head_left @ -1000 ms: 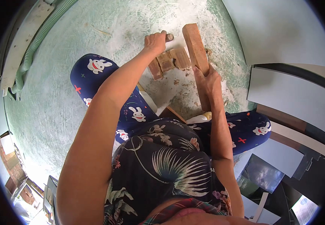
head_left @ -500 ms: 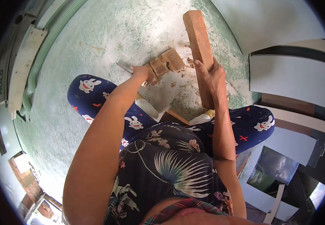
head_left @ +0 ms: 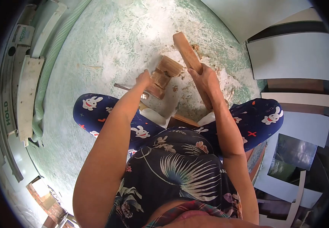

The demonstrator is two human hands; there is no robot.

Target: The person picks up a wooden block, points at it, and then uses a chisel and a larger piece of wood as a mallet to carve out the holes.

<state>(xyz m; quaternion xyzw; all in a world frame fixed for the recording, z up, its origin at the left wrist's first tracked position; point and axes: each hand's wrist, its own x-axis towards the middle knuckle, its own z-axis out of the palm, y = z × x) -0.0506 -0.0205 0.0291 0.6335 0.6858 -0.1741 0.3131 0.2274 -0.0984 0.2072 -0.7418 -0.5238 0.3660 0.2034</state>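
Here, 1 long reddish-brown squared wooden bar (head_left: 187, 49), right hand (head_left: 208, 81) closed round it approx. mid-length; long axis slants, far end toward person's left. Item 2: carved brown wooden block (head_left: 170, 65), stepped, on mottled green-white floor (head_left: 107, 49), btwn the hands, nearer left hand (head_left: 144, 78), long axis slanting the opp. way. Item 3: narrow grey metal tool (head_left: 120, 87), passing under left wrist. Left hand at block's near-left edge, fingers partly curled; grip, if any, can't tell. Hidden: left fingertips, tool's mid-part. Bar's near end partly obscured by right forearm.
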